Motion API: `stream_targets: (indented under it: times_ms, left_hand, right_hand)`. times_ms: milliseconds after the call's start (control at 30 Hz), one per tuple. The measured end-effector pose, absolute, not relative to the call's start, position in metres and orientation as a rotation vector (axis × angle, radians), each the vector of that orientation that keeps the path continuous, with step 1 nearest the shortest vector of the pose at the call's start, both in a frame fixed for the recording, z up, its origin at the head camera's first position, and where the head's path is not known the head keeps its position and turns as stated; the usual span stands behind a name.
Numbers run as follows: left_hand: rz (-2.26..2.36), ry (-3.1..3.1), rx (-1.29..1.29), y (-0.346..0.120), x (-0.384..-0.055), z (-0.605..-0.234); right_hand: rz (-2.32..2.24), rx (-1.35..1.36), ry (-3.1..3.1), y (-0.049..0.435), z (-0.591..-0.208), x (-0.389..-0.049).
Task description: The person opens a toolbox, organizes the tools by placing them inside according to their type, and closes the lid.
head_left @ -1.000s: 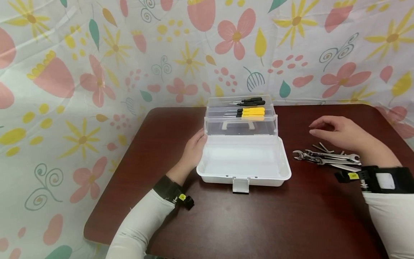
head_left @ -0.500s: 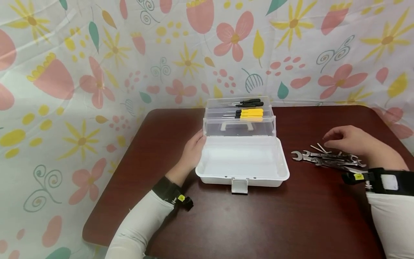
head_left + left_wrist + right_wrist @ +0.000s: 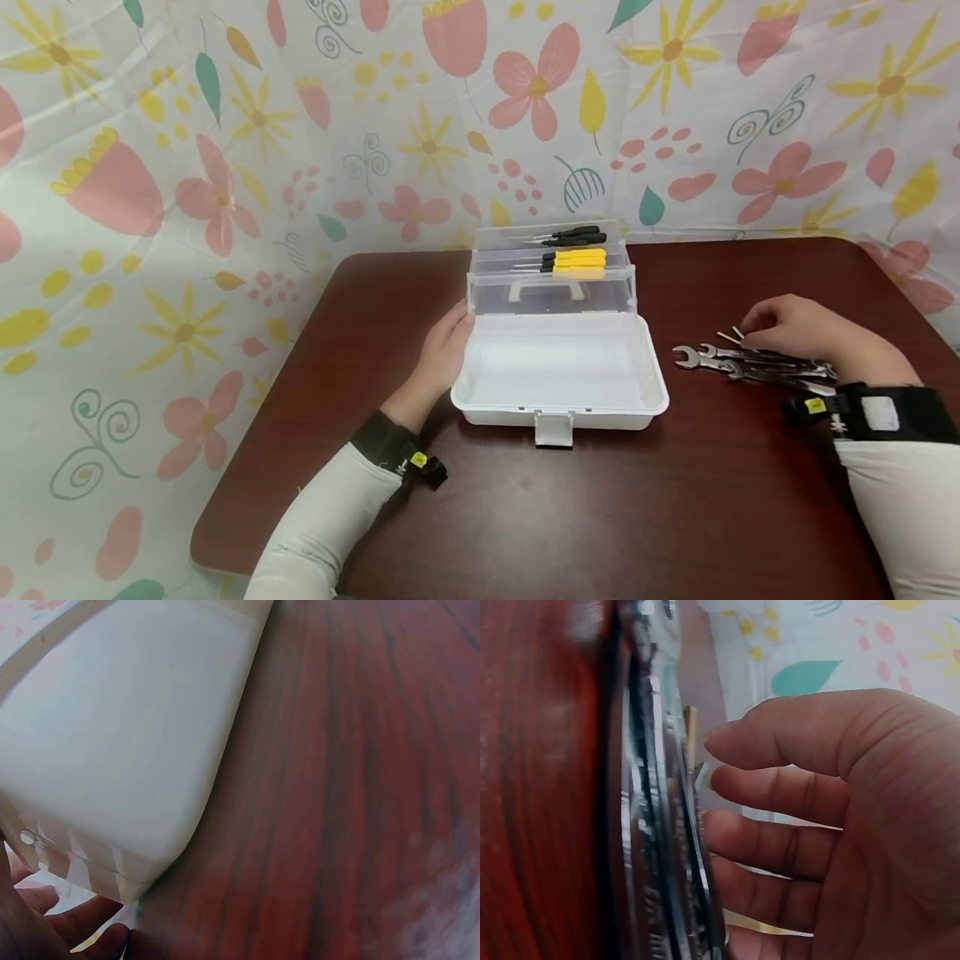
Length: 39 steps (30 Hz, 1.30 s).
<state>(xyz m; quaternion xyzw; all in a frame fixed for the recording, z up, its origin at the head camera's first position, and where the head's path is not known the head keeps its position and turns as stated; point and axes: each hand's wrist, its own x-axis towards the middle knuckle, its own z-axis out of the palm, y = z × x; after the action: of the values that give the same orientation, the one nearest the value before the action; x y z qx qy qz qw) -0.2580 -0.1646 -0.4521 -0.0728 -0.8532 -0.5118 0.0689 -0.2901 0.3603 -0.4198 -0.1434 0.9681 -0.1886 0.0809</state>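
Observation:
A white toolbox (image 3: pixel 558 420) stands with its clear lid raised and its white bottom bare. My left hand (image 3: pixel 444 348) holds the box at its rear left corner; in the left wrist view its fingers (image 3: pixel 79 919) bend around the corner of the box wall (image 3: pixel 112 772). On the right, my right hand (image 3: pixel 806 327) hovers over a pile of metal wrenches (image 3: pixel 750 367). Its thumb and loosely curved fingers come down at the small hex keys (image 3: pixel 729 337) behind the wrenches. In the right wrist view, thumb and forefinger are slightly apart beside a key end (image 3: pixel 691 724).
Black-handled screwdrivers (image 3: pixel 576 239) and yellow-handled screwdrivers (image 3: pixel 577 260) lie in the clear upper trays of the toolbox. A clear latch (image 3: pixel 553 429) hangs at the box front. Dark red table (image 3: pixel 637 517) surrounds everything, with a flowered cloth (image 3: pixel 450 125) hanging behind.
My right hand has come down toward the hex keys, first moving right and then slightly back left, and its fingers have drawn closer together. The left hand and toolbox stay put.

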Motion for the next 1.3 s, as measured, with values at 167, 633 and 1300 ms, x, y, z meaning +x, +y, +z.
stream_targets:
  times_ms: [167,633,1300]
  left_hand:
    - [-1.539,-2.574,-0.218,-0.1646,-0.2583,-0.4509]
    - [-1.551,-2.568,-0.215,-0.1654,-0.2577,-0.4529]
    - [-1.562,-2.560,-0.217,-0.1646,-0.2553,-0.4502]
  right_hand:
    - [-0.588,-0.419,2.895,0.3579,-0.4245,-0.2916]
    - [-0.600,-0.399,2.896,0.3542,-0.4243,-0.2909]
    - [-0.602,-0.346,2.869,0.3524,-0.4262,-0.2904]
